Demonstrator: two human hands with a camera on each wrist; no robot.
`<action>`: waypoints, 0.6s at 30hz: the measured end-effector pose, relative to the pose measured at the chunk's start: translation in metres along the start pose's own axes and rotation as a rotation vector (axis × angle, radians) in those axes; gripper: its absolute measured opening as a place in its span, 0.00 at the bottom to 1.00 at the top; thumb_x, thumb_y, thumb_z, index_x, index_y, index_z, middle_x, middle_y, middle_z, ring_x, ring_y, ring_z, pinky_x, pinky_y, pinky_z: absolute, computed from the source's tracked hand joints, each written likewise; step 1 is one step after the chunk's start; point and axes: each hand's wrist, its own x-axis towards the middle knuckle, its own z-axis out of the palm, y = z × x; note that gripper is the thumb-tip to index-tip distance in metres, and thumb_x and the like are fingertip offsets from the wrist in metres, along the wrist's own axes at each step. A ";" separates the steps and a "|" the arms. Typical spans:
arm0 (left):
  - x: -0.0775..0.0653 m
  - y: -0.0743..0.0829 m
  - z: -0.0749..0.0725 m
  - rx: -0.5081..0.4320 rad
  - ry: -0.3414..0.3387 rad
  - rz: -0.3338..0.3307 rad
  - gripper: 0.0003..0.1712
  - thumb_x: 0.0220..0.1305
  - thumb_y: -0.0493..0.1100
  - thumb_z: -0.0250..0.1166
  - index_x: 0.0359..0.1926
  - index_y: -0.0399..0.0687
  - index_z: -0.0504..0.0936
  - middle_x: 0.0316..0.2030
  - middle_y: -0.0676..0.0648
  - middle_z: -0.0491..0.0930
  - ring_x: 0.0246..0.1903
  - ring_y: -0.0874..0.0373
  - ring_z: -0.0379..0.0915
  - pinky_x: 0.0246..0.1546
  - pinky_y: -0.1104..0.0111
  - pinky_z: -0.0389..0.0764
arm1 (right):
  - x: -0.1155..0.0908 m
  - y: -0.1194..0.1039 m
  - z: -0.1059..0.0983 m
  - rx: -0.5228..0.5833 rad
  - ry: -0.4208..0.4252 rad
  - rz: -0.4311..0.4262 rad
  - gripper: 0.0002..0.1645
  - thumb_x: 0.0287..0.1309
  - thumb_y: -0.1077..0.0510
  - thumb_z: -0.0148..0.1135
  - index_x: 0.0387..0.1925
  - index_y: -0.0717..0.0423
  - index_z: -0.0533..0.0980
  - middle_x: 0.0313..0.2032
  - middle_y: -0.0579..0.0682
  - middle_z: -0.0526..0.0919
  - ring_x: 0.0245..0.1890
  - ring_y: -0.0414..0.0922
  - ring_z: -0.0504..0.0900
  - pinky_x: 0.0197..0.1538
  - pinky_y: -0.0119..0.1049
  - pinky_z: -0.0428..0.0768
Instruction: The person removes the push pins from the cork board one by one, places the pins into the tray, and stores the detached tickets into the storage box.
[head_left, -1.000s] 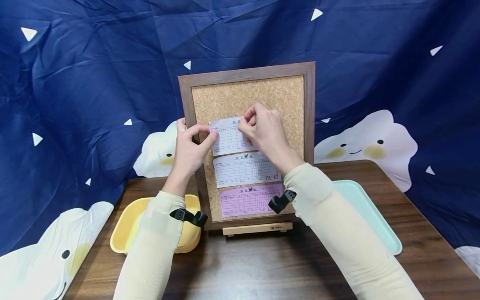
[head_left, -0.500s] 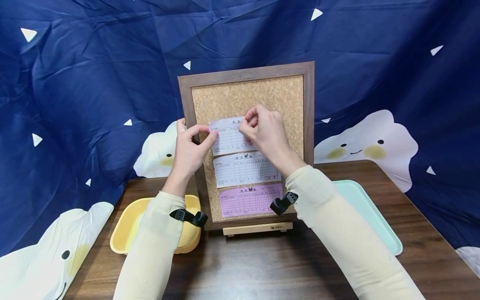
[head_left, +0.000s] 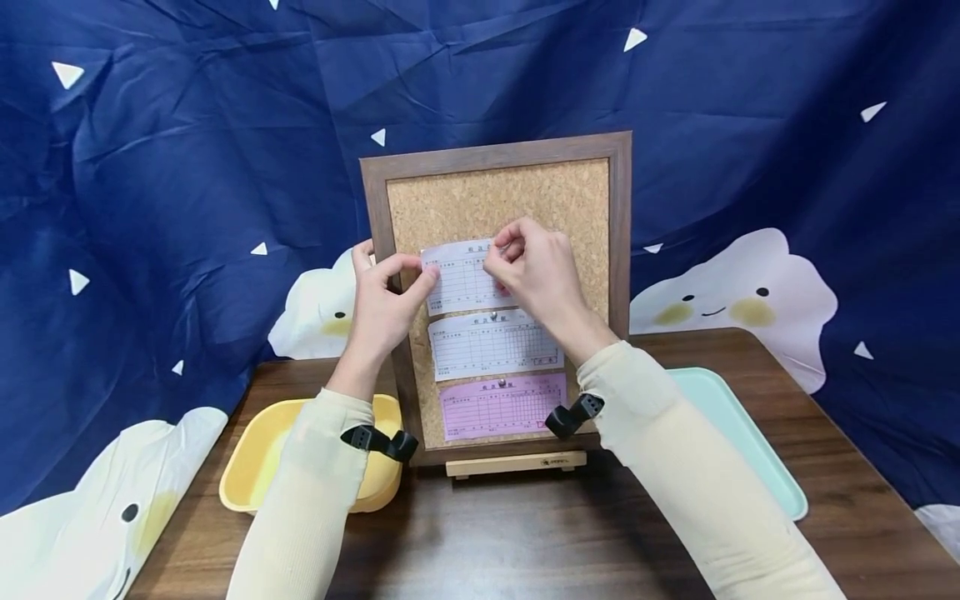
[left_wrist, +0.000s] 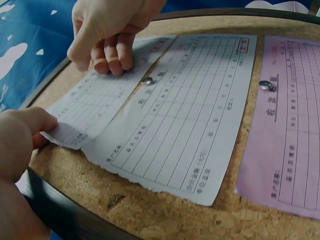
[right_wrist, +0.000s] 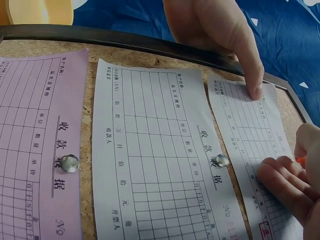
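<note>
The top white receipt slip [head_left: 459,283] lies against a cork board [head_left: 498,196] in a brown frame. At its left edge my left hand [head_left: 378,312] pinches it between thumb and forefinger; its other fingers reach behind the frame. My right hand [head_left: 543,267] is at the slip's top middle, finger and thumb pinching a small orange-red thing [right_wrist: 300,159], mostly hidden. The curled fingers cover the slip's right part in the head view. Below, a second white slip [head_left: 487,346] and a pink slip [head_left: 502,408] each hang from a silver thumbtack [right_wrist: 221,160].
The board stands on a wooden easel [head_left: 517,463] on a brown table [head_left: 517,542]. A yellow tub [head_left: 240,475] is at the left, partly behind my left arm. At the right lies a mint-green tray [head_left: 738,433]. A blue cloth [head_left: 225,125] hangs behind.
The whole head view has shifted slightly downward. Both hands stay at the same places on the top slip, and the lower slips have not moved.
</note>
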 end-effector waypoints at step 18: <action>-0.001 -0.006 -0.001 0.017 0.017 0.022 0.14 0.58 0.55 0.67 0.32 0.50 0.81 0.67 0.48 0.48 0.67 0.47 0.47 0.61 0.51 0.60 | -0.006 0.002 -0.004 -0.019 0.001 -0.041 0.05 0.49 0.61 0.61 0.31 0.54 0.77 0.24 0.45 0.82 0.23 0.38 0.77 0.36 0.30 0.74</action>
